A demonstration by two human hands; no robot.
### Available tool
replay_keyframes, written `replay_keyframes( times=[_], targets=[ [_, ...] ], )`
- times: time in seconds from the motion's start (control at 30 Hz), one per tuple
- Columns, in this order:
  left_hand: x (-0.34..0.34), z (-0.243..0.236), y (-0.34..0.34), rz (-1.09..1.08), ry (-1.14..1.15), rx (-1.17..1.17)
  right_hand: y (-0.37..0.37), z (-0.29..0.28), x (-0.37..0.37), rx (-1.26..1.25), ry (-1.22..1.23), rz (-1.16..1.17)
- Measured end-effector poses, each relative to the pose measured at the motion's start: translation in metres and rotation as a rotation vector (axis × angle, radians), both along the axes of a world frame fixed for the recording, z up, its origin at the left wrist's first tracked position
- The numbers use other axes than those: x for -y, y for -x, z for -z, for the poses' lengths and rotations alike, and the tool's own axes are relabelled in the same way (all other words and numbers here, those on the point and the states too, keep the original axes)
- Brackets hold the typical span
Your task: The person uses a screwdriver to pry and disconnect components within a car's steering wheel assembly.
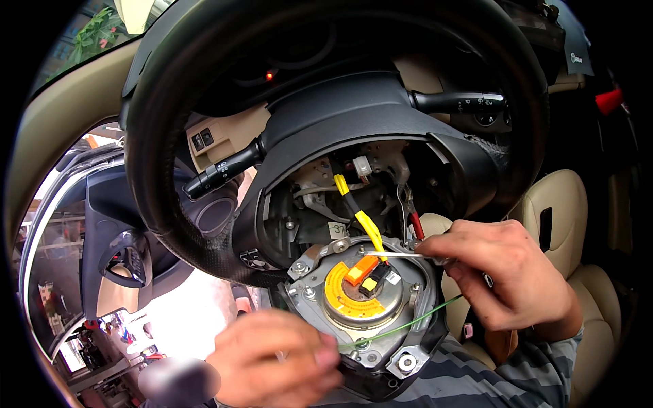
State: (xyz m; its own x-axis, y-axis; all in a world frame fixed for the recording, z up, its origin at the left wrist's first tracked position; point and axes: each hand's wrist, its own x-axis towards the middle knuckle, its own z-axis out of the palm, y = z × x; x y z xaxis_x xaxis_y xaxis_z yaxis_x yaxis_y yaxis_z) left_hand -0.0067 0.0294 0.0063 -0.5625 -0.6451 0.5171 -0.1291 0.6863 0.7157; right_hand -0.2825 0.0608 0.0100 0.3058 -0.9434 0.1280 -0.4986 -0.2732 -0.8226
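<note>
Beige seat (593, 289) to my right, dark door (109, 204) open on my left, glaring light (187, 306) beside it, plant (94, 32) outside

Left hand (279, 360), blurred, curls lower left of the airbag unit (394, 294); right hand (507, 272) pinches at its right.

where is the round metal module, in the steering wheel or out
Out: the round metal module lies below the steering wheel's open centre, where a white connector shows; a yellow cable runs to it.
</note>
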Motion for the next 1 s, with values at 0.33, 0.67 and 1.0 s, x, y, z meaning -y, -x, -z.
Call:
replay_keyframes(
  times=[0.33,0.67,1.0],
  targets=[
    [0.031,0.003,-0.005,0.021,-0.100,0.148,-0.004,0.014,-0.014,-0.028,-0.090,0.229],
    [-0.009,-0.004,0.016,0.096,0.251,0.172,-0.034,0.039,-0.019,-0.233,-0.180,0.480],
    [0.002,-0.013,0.014,0.147,0.217,0.177,-0.039,0.043,-0.019,-0.180,-0.285,0.516]
  ],
)
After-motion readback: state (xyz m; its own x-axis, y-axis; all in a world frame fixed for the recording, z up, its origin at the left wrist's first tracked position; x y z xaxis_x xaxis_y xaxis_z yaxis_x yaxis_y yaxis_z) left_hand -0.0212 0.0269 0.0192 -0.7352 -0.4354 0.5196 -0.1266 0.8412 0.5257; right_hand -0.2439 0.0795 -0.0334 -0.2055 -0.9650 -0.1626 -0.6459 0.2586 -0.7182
